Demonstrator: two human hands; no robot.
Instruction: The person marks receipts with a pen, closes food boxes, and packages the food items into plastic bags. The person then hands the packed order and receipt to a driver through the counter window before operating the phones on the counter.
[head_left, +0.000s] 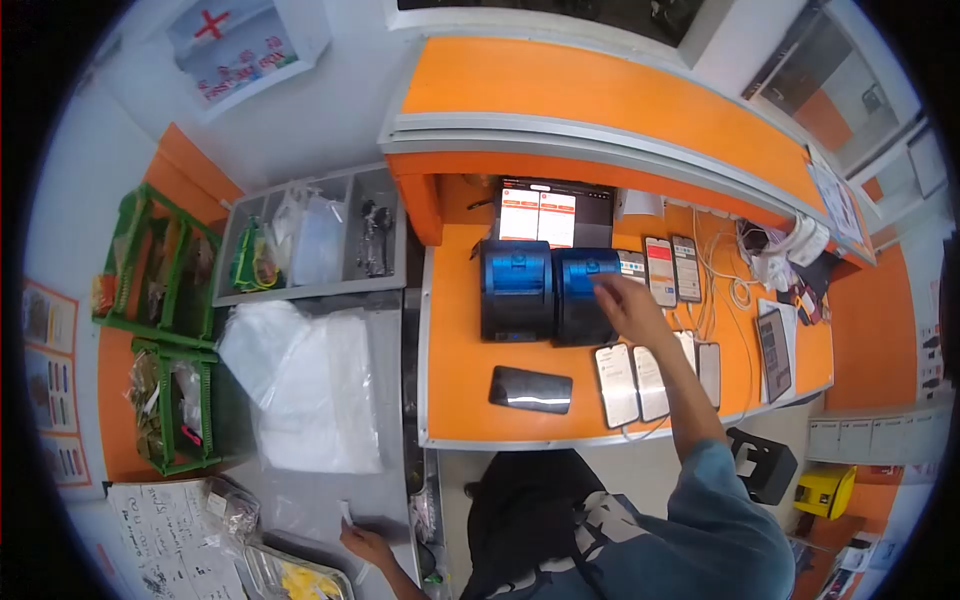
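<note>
My left hand (368, 547) is closed on a small white slip (346, 513), over the grey table at the lower left. My right hand (632, 308) is at the right one of two black label printers (580, 318) with blue translucent lids. Its fingers are bunched near the lid's front edge; whatever is between them is too small to tell. The other printer (516, 300) stands right beside it. A dark phone (531, 390) lies in front of the printers. Lit phones (617, 386) lie by my right forearm.
Behind the printers stands a lit screen (540, 215). White cables (715, 270) run over the orange desk (460, 425). Plastic bags (320, 390) cover part of the grey table, below a grey divided tray (345, 275). Green bins (190, 330) stand left; an orange shelf (600, 95) overhangs the desk.
</note>
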